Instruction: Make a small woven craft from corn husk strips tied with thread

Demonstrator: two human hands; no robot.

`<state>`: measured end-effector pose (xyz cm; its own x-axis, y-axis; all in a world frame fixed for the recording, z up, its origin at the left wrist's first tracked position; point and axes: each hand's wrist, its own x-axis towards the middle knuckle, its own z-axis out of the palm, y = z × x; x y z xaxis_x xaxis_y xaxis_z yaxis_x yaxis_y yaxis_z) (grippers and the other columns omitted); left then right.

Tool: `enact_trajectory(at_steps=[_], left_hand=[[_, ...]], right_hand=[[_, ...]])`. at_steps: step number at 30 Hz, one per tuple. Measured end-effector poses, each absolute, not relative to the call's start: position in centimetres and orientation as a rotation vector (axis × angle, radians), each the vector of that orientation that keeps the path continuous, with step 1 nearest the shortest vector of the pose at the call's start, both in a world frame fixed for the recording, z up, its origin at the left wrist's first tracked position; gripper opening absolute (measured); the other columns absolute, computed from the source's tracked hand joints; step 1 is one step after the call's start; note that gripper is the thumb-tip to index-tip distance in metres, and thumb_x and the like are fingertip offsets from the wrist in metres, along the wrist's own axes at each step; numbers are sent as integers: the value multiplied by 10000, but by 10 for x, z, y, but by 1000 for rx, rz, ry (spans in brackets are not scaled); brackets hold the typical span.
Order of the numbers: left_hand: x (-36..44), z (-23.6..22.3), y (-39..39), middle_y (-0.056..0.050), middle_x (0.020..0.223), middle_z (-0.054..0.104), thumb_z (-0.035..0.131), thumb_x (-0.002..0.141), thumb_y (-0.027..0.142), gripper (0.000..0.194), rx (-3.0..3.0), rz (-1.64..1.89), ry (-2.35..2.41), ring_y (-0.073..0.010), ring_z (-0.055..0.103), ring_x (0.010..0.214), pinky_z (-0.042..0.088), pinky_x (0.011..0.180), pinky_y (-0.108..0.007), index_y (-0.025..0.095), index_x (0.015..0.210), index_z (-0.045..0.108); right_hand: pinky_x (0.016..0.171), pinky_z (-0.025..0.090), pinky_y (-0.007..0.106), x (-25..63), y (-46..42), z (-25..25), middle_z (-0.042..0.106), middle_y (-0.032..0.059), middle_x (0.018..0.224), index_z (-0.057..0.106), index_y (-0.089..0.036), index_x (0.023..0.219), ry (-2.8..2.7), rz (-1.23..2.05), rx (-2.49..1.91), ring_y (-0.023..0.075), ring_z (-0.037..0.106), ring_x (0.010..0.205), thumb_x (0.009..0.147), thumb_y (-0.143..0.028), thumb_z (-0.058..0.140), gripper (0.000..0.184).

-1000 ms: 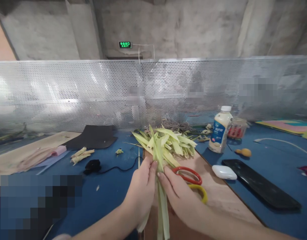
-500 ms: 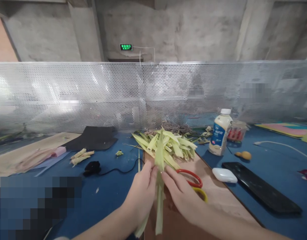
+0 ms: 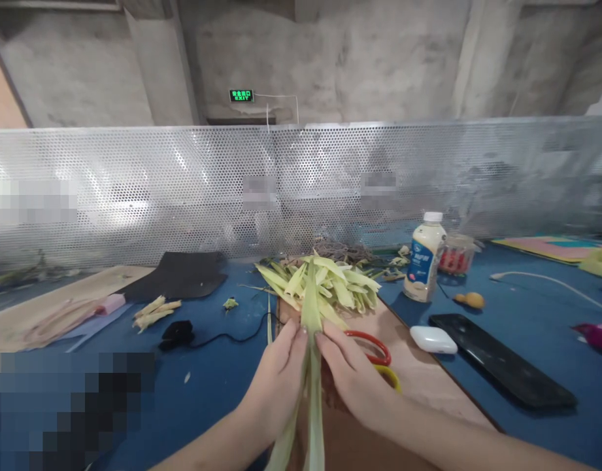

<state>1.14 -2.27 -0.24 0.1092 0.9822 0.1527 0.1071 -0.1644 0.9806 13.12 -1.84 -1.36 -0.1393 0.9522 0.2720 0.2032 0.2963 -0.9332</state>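
A long yellow-green leaf strip (image 3: 312, 366) runs from low in the view up toward a pile of similar strips (image 3: 325, 284) on a brown board (image 3: 428, 386). My left hand (image 3: 277, 383) and my right hand (image 3: 355, 379) lie on either side of the strip, fingertips pinching it near its upper part. Both hands are closed on it. Red and yellow scissors (image 3: 379, 356) lie on the board just right of my right hand, partly hidden by it.
On the blue table (image 3: 217, 373) stand a white drink bottle (image 3: 424, 257) and a clear tub (image 3: 455, 255), with an earbud case (image 3: 433, 339) and black phone (image 3: 501, 361) nearby. Left are leaf scraps (image 3: 153, 311), a black cable (image 3: 202, 335) and a dark sheet (image 3: 183, 275). A perforated metal screen (image 3: 183, 190) stands behind.
Both hands have closed in nearer each other along the strip, and the strip stands straighter between them. The view has shifted slightly left.
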Motion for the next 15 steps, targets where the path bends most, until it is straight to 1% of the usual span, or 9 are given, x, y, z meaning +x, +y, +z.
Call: enact_trajectory(at_steps=[2, 6, 9, 12, 14, 15], left_hand=[[10, -2, -23, -45, 1182, 555, 384, 847, 377, 364, 1481, 1195, 1100, -182, 471, 1108, 349, 924, -245, 198, 1145, 494], [9, -5, -22, -58, 1222, 532, 397, 838, 395, 393, 1491, 1207, 1133, -215, 441, 1153, 356, 929, -282, 202, 1166, 494], [10, -7, -21, -66, 1252, 507, 424, 821, 416, 404, 1501, 1253, 1191, -234, 389, 1201, 325, 959, -297, 189, 1140, 523], [11, -7, -21, -65, 1220, 535, 414, 831, 412, 386, 1548, 1260, 1155, -225, 404, 1187, 328, 955, -290, 189, 1120, 538], [11, -6, -21, -59, 1188, 557, 407, 840, 402, 369, 1579, 1268, 1139, -211, 431, 1160, 328, 952, -280, 197, 1116, 540], [10, -6, -21, -59, 1166, 570, 405, 842, 400, 363, 1590, 1269, 1138, -207, 453, 1135, 333, 945, -279, 200, 1114, 541]], right_hand=[[767, 431, 214, 130, -20, -12, 541, -10, 728, 470, -215, 782, -1582, 988, -1103, 131, 537, 737, 848, -343, 363, 180], [902, 375, 246, 128, -23, -12, 581, 16, 851, 499, -215, 904, -1511, 1041, -1187, 162, 517, 961, 824, -331, 393, 176], [902, 385, 266, 127, -25, -12, 594, 35, 912, 512, -211, 986, -1509, 1040, -1197, 180, 489, 1038, 824, -327, 381, 238], [911, 379, 278, 126, -27, -10, 599, 39, 950, 552, -211, 960, -1560, 945, -1107, 194, 484, 1055, 806, -358, 436, 242], [887, 397, 285, 126, -27, -10, 608, 37, 908, 571, -207, 938, -1562, 918, -1065, 199, 517, 1001, 804, -390, 454, 255], [849, 421, 286, 126, -26, -11, 611, 32, 855, 575, -206, 938, -1556, 936, -1052, 196, 543, 946, 811, -405, 446, 269]])
